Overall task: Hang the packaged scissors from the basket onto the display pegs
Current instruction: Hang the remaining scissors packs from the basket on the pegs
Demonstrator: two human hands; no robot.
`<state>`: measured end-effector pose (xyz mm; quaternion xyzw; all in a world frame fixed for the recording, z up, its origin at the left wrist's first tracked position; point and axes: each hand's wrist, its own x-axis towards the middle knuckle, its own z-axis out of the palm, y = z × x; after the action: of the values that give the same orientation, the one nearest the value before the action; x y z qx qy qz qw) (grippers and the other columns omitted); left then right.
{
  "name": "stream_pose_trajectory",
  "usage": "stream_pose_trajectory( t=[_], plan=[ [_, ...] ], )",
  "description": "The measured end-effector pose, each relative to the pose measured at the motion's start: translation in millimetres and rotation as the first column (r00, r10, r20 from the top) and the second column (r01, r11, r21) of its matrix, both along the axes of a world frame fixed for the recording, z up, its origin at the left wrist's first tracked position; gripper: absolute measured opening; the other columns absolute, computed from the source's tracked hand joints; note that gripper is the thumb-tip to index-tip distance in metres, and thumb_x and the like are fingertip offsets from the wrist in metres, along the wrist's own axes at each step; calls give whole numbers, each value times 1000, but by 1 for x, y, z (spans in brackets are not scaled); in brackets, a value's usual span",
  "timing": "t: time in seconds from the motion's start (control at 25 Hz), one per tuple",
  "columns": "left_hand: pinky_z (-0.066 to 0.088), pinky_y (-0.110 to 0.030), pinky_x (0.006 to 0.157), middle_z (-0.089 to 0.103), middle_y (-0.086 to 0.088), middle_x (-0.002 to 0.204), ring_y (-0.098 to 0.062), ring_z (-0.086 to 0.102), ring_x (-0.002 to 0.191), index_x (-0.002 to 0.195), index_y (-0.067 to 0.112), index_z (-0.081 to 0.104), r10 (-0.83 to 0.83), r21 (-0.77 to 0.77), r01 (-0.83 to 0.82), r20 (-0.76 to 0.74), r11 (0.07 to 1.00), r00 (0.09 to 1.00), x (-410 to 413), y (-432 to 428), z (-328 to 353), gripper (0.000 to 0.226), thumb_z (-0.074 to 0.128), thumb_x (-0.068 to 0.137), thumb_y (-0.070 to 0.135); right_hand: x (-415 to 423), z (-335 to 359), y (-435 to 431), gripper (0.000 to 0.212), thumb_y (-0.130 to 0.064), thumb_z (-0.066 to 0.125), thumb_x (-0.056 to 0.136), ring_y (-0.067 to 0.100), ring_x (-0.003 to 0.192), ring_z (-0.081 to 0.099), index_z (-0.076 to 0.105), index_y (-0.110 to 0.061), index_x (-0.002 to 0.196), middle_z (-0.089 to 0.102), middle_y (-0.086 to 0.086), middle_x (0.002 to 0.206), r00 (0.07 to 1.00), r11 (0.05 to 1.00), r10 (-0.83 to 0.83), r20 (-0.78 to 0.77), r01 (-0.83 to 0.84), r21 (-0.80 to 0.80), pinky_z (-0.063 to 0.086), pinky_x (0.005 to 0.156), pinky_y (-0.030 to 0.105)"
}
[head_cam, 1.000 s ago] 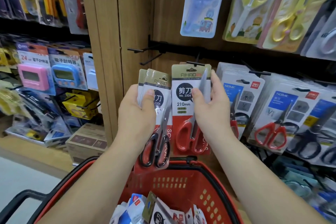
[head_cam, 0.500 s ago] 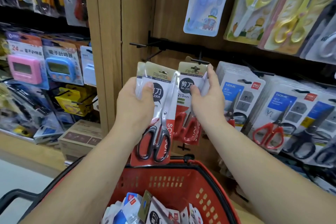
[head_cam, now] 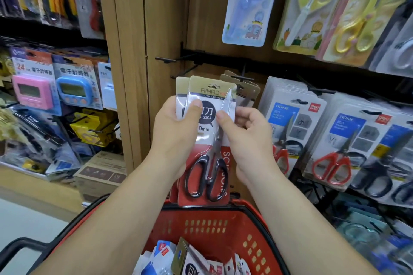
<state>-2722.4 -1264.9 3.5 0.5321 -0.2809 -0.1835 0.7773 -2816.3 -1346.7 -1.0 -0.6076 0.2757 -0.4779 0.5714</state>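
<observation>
the packaged scissors point(head_cam: 209, 176), a black-handled pair on a card with a gold top and a red bottom, are held upright in front of the display, above the far rim of the basket and a little below the pegs. at least one more pack on the same card sits right behind it, its edge showing on the left.

the right hand point(head_cam: 249, 143) pinches the right edge of the front pack, thumb on the clear front and fingers point(head_cam: 247, 116) curled round behind the card. the left hand point(head_cam: 176, 138) grips the stack from the left, thumb pressed flat on the front over the black label, its fingers hidden behind the cards.

just behind and to the upper right, a brown card top point(head_cam: 249, 89) hangs on a black peg point(head_cam: 242, 77). another peg point(head_cam: 166, 59) sticks out of the dark rail to the upper left, beside the wooden post point(head_cam: 138, 51).

the red basket point(head_cam: 174, 225) sits below the forearms, with more packs point(head_cam: 190, 261) lying in it.

to the right hang rows of boxed packs with red-handled scissors point(head_cam: 330, 167) and dark-handled ones beside them. above are children's scissors, a blue pair point(head_cam: 248, 2) and yellow pairs point(head_cam: 308, 6). left of the post, a pink timer point(head_cam: 31, 92) and a blue timer point(head_cam: 73, 92) hang side by side.
</observation>
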Motion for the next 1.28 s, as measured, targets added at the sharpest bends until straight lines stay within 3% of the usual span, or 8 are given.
stream_pose_trajectory(
  t=[0.24,0.4,0.64,0.84,1.0,1.16,1.2,1.28],
  plan=[
    [66,-48,83,80,-4,108,-25,79,98,123,25,64,-97,3,98,-117,995,988,-9,-1,-1,27,40,115,29,-5,-2,-4,35,-12,77,95,13,100,76,61,-18,125,74,2,113,1000,1000,14,-13,-14,14,64,75,27],
    [66,-51,77,80,-6,105,-27,80,94,124,21,63,-39,10,41,-144,999,989,-2,2,-2,25,43,114,30,-11,-1,4,30,-7,70,98,14,89,79,52,-18,119,78,5,103,997,998,69,28,-69,4,63,67,28],
    [65,-55,81,79,0,102,-19,78,94,110,31,63,194,80,-212,193,974,962,14,5,-8,21,42,113,34,-15,6,-1,32,-12,69,99,18,88,78,48,-26,119,78,2,103,994,993,-90,59,94,-72,66,77,50],
    [65,-46,78,75,4,102,-15,74,97,112,30,61,224,99,-274,349,957,910,19,5,-9,19,43,112,35,-10,-1,-13,59,-20,60,105,8,127,56,40,-45,155,48,-28,148,979,945,-199,-39,182,-271,49,113,54],
    [45,-13,55,62,10,82,0,62,76,95,21,55,295,109,-388,473,915,830,20,5,-6,21,44,112,28,-11,-5,-22,70,-12,60,104,-1,143,38,33,-42,161,35,-42,141,979,935,-197,-55,170,-310,38,123,35],
    [50,-20,58,64,9,87,-8,66,83,98,19,56,328,108,-423,473,900,818,23,5,-4,20,45,112,28,-13,-7,-28,71,-8,61,104,-22,134,28,33,-36,162,36,-35,144,964,901,-227,-140,154,-405,22,103,-5],
    [53,-22,60,66,7,90,-11,67,86,100,19,58,330,103,-415,449,904,830,24,5,-4,19,45,112,29,-11,-6,-31,70,-9,62,103,-22,135,29,33,-34,162,39,-32,148,956,890,-242,-165,151,-430,23,106,-4],
    [54,-27,61,68,7,91,-13,68,86,101,20,59,330,93,-401,418,911,846,25,6,-4,20,46,112,30,-7,-4,-39,72,-13,66,102,-5,144,38,32,-31,163,44,-18,159,954,903,-232,-187,140,-406,38,119,20]
  ],
)
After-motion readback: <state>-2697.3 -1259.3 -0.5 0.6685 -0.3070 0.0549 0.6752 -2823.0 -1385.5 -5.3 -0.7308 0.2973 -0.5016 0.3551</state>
